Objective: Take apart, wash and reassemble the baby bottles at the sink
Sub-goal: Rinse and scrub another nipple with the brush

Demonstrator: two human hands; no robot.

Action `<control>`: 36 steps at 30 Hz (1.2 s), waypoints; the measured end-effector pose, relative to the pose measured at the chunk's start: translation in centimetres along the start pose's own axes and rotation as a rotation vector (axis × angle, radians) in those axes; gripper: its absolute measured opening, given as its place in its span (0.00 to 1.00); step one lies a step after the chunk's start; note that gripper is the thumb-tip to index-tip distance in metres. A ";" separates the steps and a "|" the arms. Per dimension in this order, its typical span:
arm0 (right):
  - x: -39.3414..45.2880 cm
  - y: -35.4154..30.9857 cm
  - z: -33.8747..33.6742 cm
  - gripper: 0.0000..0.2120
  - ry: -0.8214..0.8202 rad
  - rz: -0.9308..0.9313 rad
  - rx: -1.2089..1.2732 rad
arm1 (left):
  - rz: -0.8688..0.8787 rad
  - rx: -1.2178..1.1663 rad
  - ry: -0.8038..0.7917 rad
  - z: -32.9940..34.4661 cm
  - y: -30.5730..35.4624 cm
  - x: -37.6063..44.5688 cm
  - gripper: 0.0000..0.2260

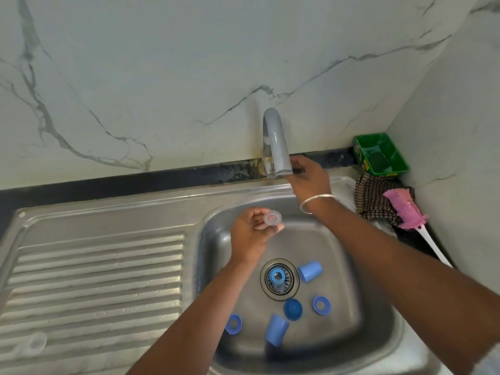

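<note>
While the left hand (250,234) pinches a clear teat (272,218) in its fingers, the right hand (308,175), grip unclear, reaches behind the tap (277,143); rinsing presumably needs water.

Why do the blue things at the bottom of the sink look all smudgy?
Head view: the blue cap nearest the bottom edge is smeared by blur, and so is the clear teat on the draining board; the left hand holding a clear teat looks sharper; the wide lens bends the sink rim.
</note>
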State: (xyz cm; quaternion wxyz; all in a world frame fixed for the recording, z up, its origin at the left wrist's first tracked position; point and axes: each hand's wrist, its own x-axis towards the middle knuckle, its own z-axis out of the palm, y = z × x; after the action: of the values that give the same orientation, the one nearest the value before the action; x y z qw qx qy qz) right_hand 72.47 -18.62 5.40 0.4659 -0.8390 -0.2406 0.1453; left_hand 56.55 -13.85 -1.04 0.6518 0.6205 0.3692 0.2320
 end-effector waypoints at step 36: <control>2.0 -3.9 -0.3 0.09 -0.286 -0.148 -0.376 | 0.046 -0.030 -0.010 1.6 1.6 0.4 0.17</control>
State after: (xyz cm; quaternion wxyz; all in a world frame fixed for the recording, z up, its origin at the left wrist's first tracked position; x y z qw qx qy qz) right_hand 73.23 -16.04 8.89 0.2720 -0.8620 -0.3878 0.1805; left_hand 58.26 -14.41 0.40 0.6573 0.6202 0.3480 0.2494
